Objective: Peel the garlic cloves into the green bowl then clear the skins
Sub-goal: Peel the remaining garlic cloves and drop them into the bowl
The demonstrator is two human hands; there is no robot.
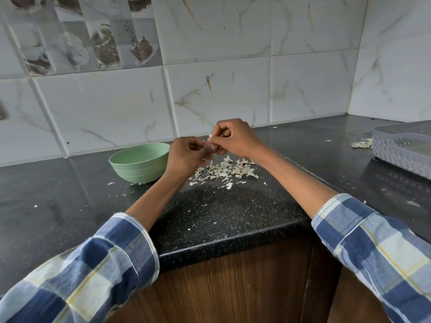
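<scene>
No legible writing anywhere. Left hand (184,157) and right hand (233,138) both pinch one garlic clove (209,143), fingers curled tight, above skins (224,171). Green bowl (140,162) just left on countertop (233,213).

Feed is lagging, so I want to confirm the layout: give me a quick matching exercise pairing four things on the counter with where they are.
Things:
1. green bowl
2. garlic clove
3. pile of garlic skins
4. grey plastic basket

Places:
A. far right of the counter
B. pinched between both hands
C. on the counter below the hands
D. left of the left hand

Pairs: 1-D, 2-B, 3-C, 4-A
</scene>
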